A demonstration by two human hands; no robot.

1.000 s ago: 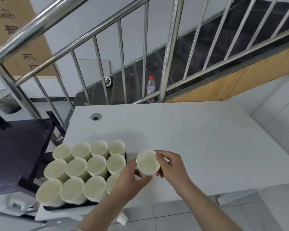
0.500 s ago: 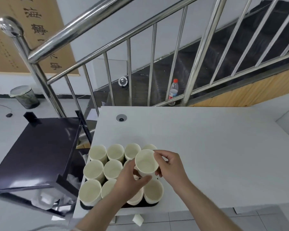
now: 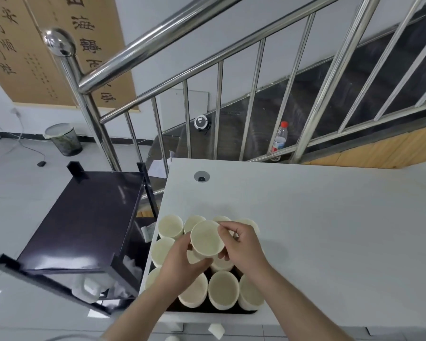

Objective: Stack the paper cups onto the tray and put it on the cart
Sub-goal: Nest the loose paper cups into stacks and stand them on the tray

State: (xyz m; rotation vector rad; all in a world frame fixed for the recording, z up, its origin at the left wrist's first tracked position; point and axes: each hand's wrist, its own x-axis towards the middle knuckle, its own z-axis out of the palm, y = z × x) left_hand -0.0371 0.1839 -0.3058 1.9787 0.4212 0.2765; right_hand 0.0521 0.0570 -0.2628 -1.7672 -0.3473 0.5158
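Observation:
A white paper cup (image 3: 207, 238) is held upright above the cups on the tray. My left hand (image 3: 182, 263) grips its side from the left and below. My right hand (image 3: 241, 244) pinches its rim and wall from the right. Under my hands a black tray (image 3: 221, 310) sits at the near left corner of the white table (image 3: 317, 217), packed with several upright paper cups (image 3: 223, 289). The middle cups are hidden by my hands. A black cart (image 3: 81, 222) stands just left of the table, its glossy top shelf bare.
A steel stair railing (image 3: 89, 114) rises behind the cart and table. A plastic water bottle (image 3: 279, 141) stands on the stairs behind the table. A mesh bin (image 3: 63, 139) is on the floor at the far left. The cart's lower shelf holds white items (image 3: 91, 286).
Both hands carried the cup leftward from beside the tray to above the cups in it. The camera turned left, bringing more of the cart into view.

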